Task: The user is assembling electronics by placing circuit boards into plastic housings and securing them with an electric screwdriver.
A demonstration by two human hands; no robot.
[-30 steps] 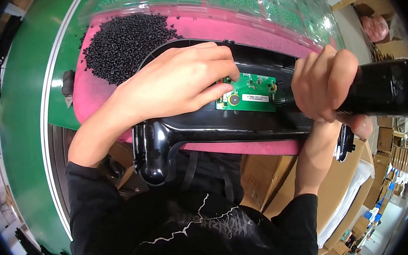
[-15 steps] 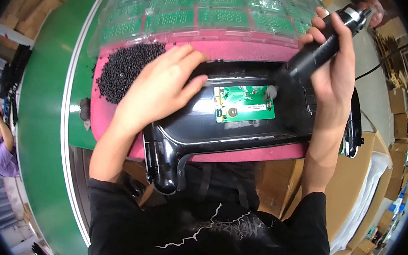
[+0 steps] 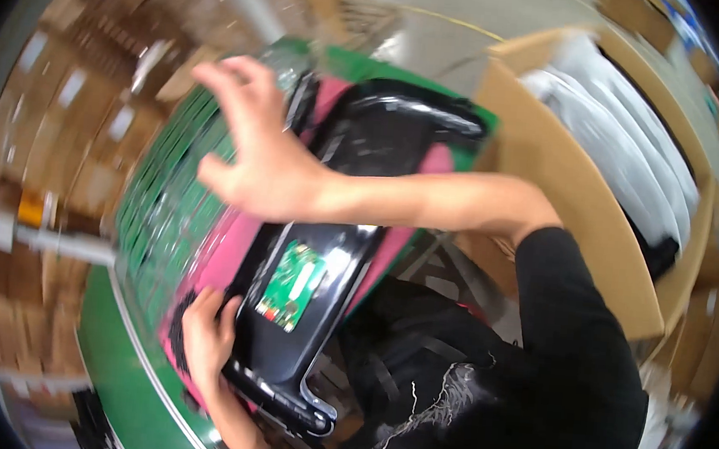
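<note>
A glossy black plastic housing (image 3: 263,354) lies slantwise on a pink mat (image 3: 237,236). Fixed in its hollow is a green circuit board (image 3: 296,280). My left hand (image 3: 207,335) rests at the housing's left edge, beside a pile of small black parts (image 3: 177,327); its fingers and thumb are apart. Over the far end of the housing reaches my right arm. My right hand (image 3: 255,153) is raised near the clear trays of green boards (image 3: 172,197), fingers spread, holding nothing. Just beyond it is a dark, blurred elongated thing (image 3: 303,102), whose kind I cannot make out.
To the right stands an open cardboard box (image 3: 562,169) with white-wrapped pieces (image 3: 624,136) inside. The green table (image 3: 118,336) has a white edge strip. Stacked cartons (image 3: 72,117) line the far left; a grey post and floor are beyond.
The view has swung to the right. My right hand has let go of the black electric screwdriver and is now spread open. My left hand has shifted from the housing's top to its edge.
</note>
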